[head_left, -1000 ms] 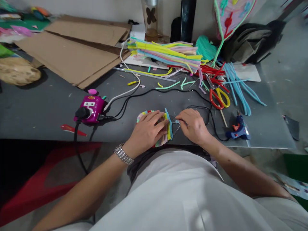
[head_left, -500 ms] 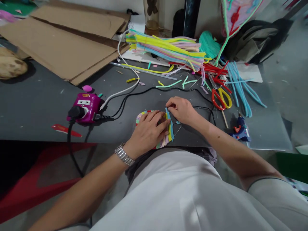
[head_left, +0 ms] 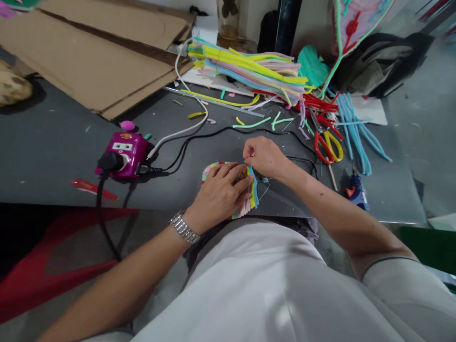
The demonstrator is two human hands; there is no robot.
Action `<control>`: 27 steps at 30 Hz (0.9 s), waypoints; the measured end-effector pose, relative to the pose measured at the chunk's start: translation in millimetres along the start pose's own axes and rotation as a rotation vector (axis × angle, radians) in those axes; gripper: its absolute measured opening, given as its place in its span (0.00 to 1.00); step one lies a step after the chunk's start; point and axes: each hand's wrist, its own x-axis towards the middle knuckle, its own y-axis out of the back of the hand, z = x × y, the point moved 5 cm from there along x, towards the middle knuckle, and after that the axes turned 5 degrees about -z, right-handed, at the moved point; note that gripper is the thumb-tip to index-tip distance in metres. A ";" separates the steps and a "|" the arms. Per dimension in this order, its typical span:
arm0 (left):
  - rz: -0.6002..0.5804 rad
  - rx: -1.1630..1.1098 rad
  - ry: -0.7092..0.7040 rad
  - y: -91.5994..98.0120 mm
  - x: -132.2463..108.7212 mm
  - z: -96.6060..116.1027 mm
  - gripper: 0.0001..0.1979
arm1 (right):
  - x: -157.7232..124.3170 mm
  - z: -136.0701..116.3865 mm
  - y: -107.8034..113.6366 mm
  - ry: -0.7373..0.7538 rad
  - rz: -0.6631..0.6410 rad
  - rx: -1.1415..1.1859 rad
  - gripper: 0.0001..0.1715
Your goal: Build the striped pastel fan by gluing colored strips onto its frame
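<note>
Near the table's front edge lies a panel of coloured pipe cleaners (head_left: 245, 209), set side by side in pink, yellow and blue, with a multicoloured rounded edge at its left. My left hand (head_left: 221, 188) rests flat across it, fingers spread, covering much of its middle. Along its right side runs a light blue pipe cleaner (head_left: 255, 194). At the far end of that strip my right hand (head_left: 264, 155) is closed in a pinch, its fingertips partly hidden. A thin wire stand (head_left: 263, 191) shows just right of the strip.
A purple power socket box (head_left: 124, 154) with black cables stands left, near a red cutter (head_left: 94, 188). Scissors (head_left: 327, 145) and a blue glue gun (head_left: 357, 190) lie right. Behind are bundled pipe cleaners (head_left: 249, 66), loose blue ones (head_left: 356, 128) and cardboard (head_left: 96, 61).
My right hand has shifted slightly and its fingers have curled in more at the blue pipe cleaner's far end. My left hand stays on the panel. The camera view has moved slightly.
</note>
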 end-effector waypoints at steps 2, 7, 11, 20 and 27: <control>0.003 -0.003 0.005 -0.3 0.0 -0.3 0.15 | -0.8 1.3 0.4 0.003 -0.006 0.005 0.10; 0.000 -0.011 0.012 -1.0 -0.2 -1.0 0.15 | -4.5 1.7 2.2 0.087 0.003 0.016 0.09; 0.005 -0.006 0.003 0.3 0.1 -0.8 0.15 | -10.3 2.8 2.7 0.108 0.019 0.056 0.08; -0.013 -0.016 0.002 -0.8 -0.2 -1.6 0.16 | -29.5 -3.4 -2.5 0.085 0.113 -0.098 0.10; -0.014 -0.026 0.012 0.0 0.0 -2.1 0.14 | -35.2 2.2 -5.0 0.105 0.119 -0.028 0.09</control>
